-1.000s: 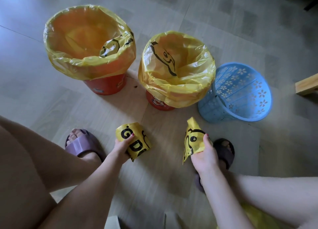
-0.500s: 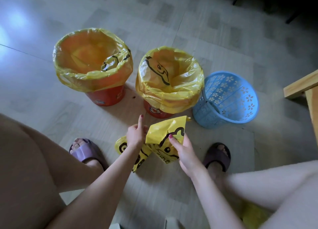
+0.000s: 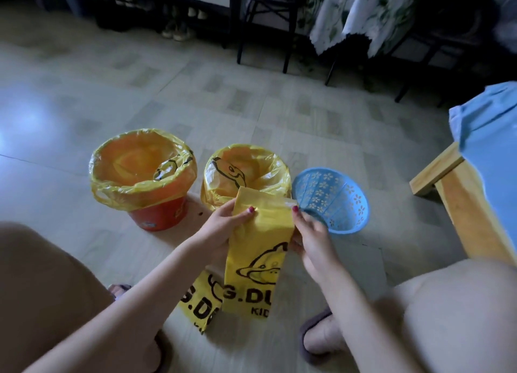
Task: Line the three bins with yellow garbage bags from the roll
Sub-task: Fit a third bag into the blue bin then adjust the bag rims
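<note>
Nearest the camera, the person's bare knees frame the view, with a slippered foot (image 3: 319, 336) low on the right. Between the knees hangs a folded yellow garbage bag (image 3: 258, 258), a flat strip printed with a black duck outline and the letters "G.DU" and "KID". A second printed length of yellow plastic (image 3: 197, 302) trails behind and below it toward the floor; whether the two are joined cannot be told. The left hand (image 3: 221, 227) grips the bag's left edge near the top, thumb laid across the front. The right hand (image 3: 310, 238) pinches the right edge, fingers curled behind the plastic.

Just beyond the hands stand three bins in a row. The left orange bin (image 3: 159, 216) and the middle bin (image 3: 246, 176) each wear a yellow liner folded over the rim. The blue basket (image 3: 333, 202) on the right, tilted toward the person, is unlined; the bag's top corner overlaps its near rim in view.

Bare tiled floor (image 3: 70, 115) lies open to the left and behind the bins. A wooden bench (image 3: 453, 193) with blue cloth (image 3: 492, 148) crowds the right edge. Dark chair legs (image 3: 285, 45) stand farthest back.

Half a second ago the bag was a crumpled bundle held low; now it is drawn out long and raised in front of the bins.
</note>
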